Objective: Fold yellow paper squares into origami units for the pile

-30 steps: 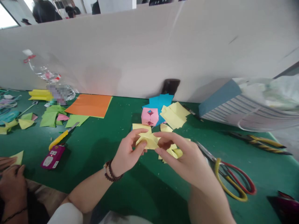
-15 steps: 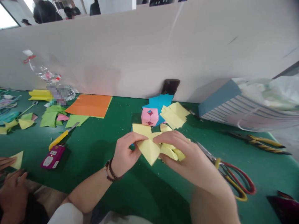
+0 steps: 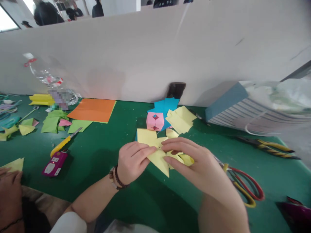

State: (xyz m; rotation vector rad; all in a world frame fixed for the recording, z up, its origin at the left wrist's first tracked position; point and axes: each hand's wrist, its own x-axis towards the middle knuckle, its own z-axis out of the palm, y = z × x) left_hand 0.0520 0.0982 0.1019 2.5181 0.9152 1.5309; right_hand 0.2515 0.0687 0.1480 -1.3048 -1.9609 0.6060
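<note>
My left hand (image 3: 133, 161) pinches a folded piece of pale yellow paper (image 3: 160, 159) between thumb and fingers. One pointed corner of the paper hangs down and to the right. My right hand (image 3: 191, 161) has its thumb and index finger at the paper's right side, gripping it near the upper fold; the other fingers are partly hidden. Beneath and behind the hands lie a yellow square (image 3: 147, 136) and several curved yellow paper pieces (image 3: 187, 159). A pink folded paper cube (image 3: 155, 121) sits just beyond, against blue paper sheets (image 3: 167, 104).
Yellow sheets (image 3: 181, 119) and a phone (image 3: 176, 90) lie at the back. Scissors (image 3: 250, 184), pliers (image 3: 274, 149) and a paper bag (image 3: 257, 110) are on the right. Leftward are orange paper (image 3: 92, 110), a yellow cutter (image 3: 62, 144), a purple box (image 3: 55, 164) and another person's hand (image 3: 11, 191).
The folded yellow paper has turned, its lower point swinging to the right. My left fingers have curled over its left edge. At far left, the other person's hands have shifted.
</note>
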